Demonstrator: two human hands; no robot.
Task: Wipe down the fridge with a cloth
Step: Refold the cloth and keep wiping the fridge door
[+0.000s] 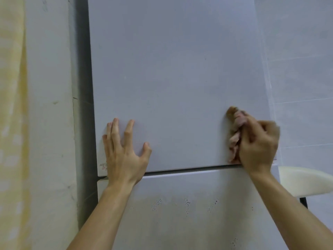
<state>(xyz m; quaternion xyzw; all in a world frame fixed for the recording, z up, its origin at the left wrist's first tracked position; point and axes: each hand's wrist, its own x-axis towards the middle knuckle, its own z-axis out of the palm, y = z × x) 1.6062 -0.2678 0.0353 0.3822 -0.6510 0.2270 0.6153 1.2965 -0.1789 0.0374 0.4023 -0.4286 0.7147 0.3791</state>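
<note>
The white fridge fills the middle of the head view, with an upper door (pixel 176 78) and a lower door (pixel 180 213) split by a dark gap. My left hand (pixel 124 152) presses flat on the upper door near its lower left corner, fingers spread. My right hand (pixel 259 143) grips a bunched pinkish-brown cloth (pixel 235 127) and holds it against the upper door near its lower right corner. The right hand and cloth are blurred. Small dark specks dot the lower door.
A white wall (pixel 48 105) and a pale yellow curtain (pixel 12 105) stand to the left of the fridge. To the right is a light tiled wall (pixel 302 69). A white rounded object (pixel 304 181), perhaps a seat, sticks out beside the fridge's right edge.
</note>
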